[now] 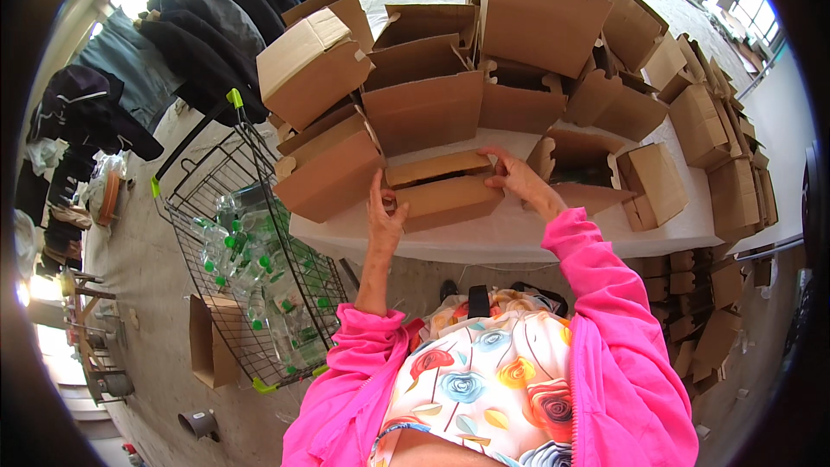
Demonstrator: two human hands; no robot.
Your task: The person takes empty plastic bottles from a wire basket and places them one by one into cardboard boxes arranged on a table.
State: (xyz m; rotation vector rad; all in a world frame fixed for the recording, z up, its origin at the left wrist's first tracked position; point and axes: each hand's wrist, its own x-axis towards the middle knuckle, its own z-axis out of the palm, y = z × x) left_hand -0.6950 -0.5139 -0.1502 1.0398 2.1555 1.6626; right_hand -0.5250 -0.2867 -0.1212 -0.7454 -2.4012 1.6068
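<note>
A small brown cardboard box (447, 202) lies on the white-covered table (350, 237) in front of me, with a narrow dark gap between its top flaps. My left hand (385, 215) is at the box's left end, thumb near the front corner and index finger raised along the side. At the opposite end my right hand (519, 176) pinches the flap edges, its index finger reaching to the back corner. What is inside the box cannot be made out.
Open cardboard boxes (421, 110) crowd the table's back, with more stacked at right (729, 188). Left of the table stands a wire shopping cart (194, 259) of clear bottles with green caps (259, 272). Dark clothes (214, 19) hang beyond it. A carton (211, 344) sits on the floor.
</note>
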